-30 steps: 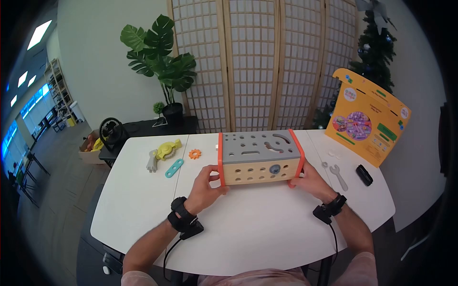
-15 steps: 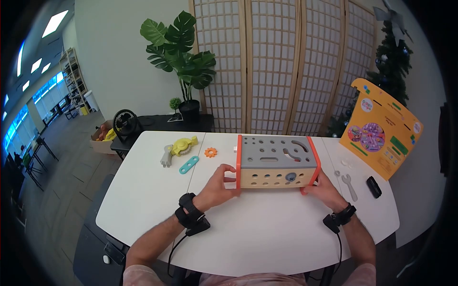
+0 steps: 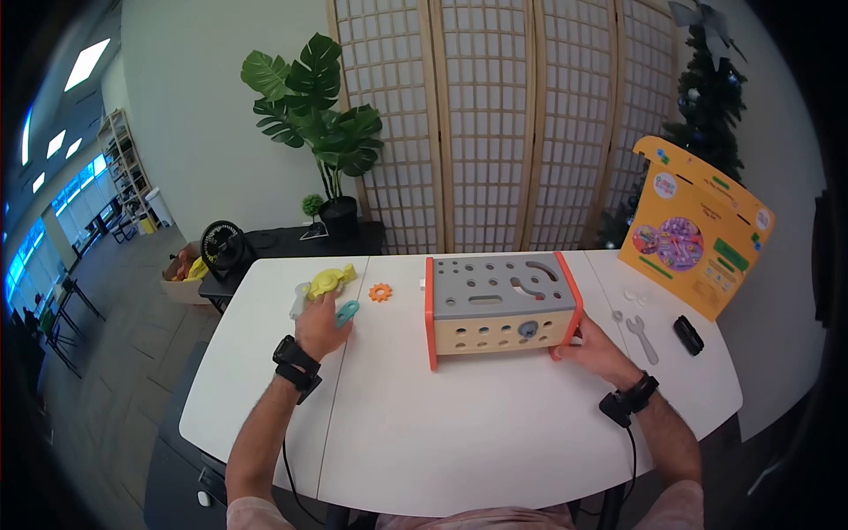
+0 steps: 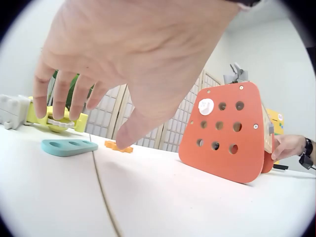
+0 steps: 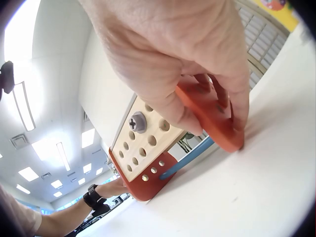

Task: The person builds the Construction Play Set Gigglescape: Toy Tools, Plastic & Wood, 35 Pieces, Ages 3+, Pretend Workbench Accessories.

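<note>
A toy workbench (image 3: 503, 305) with a grey top, pale wooden sides and red end panels stands on the white table. My right hand (image 3: 596, 352) grips its right-hand red end panel (image 5: 210, 118), thumb on one face and fingers on the other. Away to the left, my left hand (image 3: 320, 329) hangs over the tabletop with extended fingers and holds nothing. Below it lies a teal strip with holes (image 4: 69, 148). Just beyond its fingertips are a yellow toy tool (image 3: 329, 282) and a grey piece (image 4: 14, 111). An orange gear (image 3: 375, 293) lies between this hand and the workbench.
Right of the workbench lie a grey toy wrench (image 3: 642, 340), a small grey piece (image 3: 617, 315) and a black object (image 3: 688, 336). A yellow cardboard box (image 3: 707, 225) stands at the back right. A black fan (image 3: 224, 247) sits on a dark side table behind.
My left hand has let go of the workbench's left end and moved left to the teal strip. The right hand keeps its grip on the right end.
</note>
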The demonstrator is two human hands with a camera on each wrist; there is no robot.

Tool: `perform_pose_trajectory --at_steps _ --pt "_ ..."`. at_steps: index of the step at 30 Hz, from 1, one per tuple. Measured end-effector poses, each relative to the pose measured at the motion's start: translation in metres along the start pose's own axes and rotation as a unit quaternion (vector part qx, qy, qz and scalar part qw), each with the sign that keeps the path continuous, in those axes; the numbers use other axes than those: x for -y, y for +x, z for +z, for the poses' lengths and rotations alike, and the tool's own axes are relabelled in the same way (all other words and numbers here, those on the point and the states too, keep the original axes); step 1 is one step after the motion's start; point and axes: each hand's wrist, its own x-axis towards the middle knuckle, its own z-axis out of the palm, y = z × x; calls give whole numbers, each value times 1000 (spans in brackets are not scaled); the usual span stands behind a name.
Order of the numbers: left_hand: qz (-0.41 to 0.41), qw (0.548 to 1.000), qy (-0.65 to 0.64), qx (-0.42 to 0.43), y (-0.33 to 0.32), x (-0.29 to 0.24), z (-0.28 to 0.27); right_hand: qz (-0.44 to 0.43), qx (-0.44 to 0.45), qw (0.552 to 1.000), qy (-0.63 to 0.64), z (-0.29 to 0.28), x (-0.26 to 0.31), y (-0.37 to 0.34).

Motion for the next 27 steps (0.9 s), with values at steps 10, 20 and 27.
perform_pose_trajectory --at_steps 10,20,27 --pt "-139 984 96 -62 29 46 -10 2 4 1000 -26 -2 -6 2" --pt "-184 982 49 -21 31 94 10 -3 7 1000 -20 -1 -3 1" --pt "-143 982 93 -85 23 62 -2 -2 8 1000 -21 -1 1 1"
